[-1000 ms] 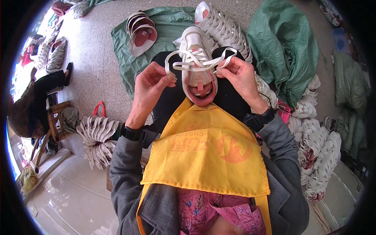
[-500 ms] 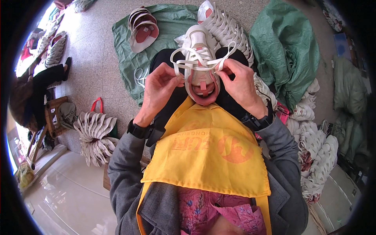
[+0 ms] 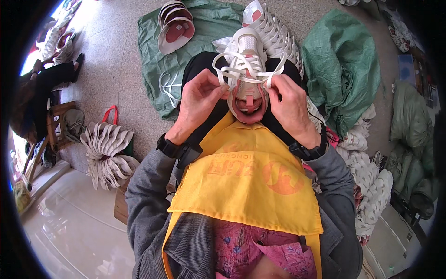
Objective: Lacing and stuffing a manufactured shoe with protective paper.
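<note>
A white and pink sneaker [image 3: 247, 88] rests between my knees, its toe pointing away and its pink-lined opening facing me. White shoelace [image 3: 251, 78] runs across its front, with a loop standing out on each side. My left hand [image 3: 200, 100] pinches the lace at the left of the shoe, thumb against the fingers. On the right, my right hand [image 3: 291, 107] pinches the other side of the lace close to the shoe's edge. Over my lap lies a yellow apron [image 3: 246, 181].
A green sheet [image 3: 153, 69] spreads on the floor ahead, bearing stacked shoe uppers [image 3: 176, 32] and loose white lace [image 3: 168, 88]. Further uppers [image 3: 272, 35] line up behind the sneaker. A green sack [image 3: 341, 65] stands at right; more uppers [image 3: 108, 153] fan out at left, near another person [image 3: 37, 102].
Both hands keep their pinch on the lace and have shifted slightly. The view has moved a little; the lace loops look much the same.
</note>
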`<state>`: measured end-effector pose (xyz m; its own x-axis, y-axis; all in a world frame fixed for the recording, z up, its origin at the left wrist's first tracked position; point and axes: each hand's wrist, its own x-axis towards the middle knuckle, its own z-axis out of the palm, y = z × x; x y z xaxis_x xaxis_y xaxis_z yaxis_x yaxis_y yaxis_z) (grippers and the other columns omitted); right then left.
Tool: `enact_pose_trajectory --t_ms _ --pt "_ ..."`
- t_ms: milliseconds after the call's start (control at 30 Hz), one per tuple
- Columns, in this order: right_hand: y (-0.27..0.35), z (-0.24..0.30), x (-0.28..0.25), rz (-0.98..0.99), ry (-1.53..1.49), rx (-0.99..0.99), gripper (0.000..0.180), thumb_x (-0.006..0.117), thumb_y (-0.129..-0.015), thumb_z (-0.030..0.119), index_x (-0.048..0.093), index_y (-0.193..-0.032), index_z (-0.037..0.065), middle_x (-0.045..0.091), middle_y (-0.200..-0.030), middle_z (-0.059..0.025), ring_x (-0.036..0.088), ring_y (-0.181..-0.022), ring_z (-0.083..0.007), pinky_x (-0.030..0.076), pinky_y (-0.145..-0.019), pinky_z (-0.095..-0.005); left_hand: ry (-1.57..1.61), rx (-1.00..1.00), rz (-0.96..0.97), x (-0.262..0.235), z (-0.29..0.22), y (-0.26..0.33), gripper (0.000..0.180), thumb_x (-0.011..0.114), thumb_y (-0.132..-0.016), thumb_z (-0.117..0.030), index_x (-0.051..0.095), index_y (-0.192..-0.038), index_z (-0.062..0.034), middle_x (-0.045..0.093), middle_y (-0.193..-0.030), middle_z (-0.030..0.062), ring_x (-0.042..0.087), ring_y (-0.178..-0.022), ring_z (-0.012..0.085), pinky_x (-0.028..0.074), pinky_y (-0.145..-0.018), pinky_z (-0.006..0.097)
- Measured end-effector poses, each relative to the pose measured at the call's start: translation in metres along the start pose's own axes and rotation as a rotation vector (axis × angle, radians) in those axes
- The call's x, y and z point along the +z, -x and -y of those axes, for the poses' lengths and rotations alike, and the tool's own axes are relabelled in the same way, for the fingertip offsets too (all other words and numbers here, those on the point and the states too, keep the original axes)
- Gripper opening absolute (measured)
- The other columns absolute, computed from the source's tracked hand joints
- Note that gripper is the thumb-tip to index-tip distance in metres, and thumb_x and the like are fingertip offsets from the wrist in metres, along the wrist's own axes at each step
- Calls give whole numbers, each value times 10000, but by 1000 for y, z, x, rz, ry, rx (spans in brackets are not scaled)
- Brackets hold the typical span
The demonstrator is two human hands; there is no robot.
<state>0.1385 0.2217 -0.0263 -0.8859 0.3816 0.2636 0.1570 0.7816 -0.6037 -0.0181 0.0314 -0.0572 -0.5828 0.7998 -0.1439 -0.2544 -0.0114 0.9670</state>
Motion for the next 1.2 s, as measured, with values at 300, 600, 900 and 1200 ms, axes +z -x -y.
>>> enact_pose_trajectory --t_ms 300,600,900,1200 --pt "-12 11 -4 120 112 -145 92 612 -854 -22 553 -921 2 586 -862 -191 620 -824 -402 491 -688 -479 16 10 -15 4 4 1 89 647 -960 34 564 -935 13 658 -907 54 699 -870 128 595 -815 272" --pt "-18 -2 -2 173 -187 211 98 674 -811 -18 588 -858 -27 621 -768 -173 653 -715 -341 498 -632 -424 54 17 -3 1 13 1 67 644 -977 10 580 -959 16 678 -953 71 705 -898 140 593 -830 283" --pt "-8 -17 0 149 -366 364 109 726 -873 19 639 -919 -29 705 -784 -107 711 -710 -156 561 -658 -294 85 16 -22 1 12 0 64 633 -983 9 572 -964 12 688 -991 89 705 -918 149 598 -840 291" --pt "-5 -15 0 138 -313 311 91 715 -896 22 649 -937 -24 706 -810 -67 692 -727 -109 552 -664 -266 75 34 -64 6 18 -9 65 622 -981 25 561 -960 21 687 -980 89 700 -924 162 603 -850 303"
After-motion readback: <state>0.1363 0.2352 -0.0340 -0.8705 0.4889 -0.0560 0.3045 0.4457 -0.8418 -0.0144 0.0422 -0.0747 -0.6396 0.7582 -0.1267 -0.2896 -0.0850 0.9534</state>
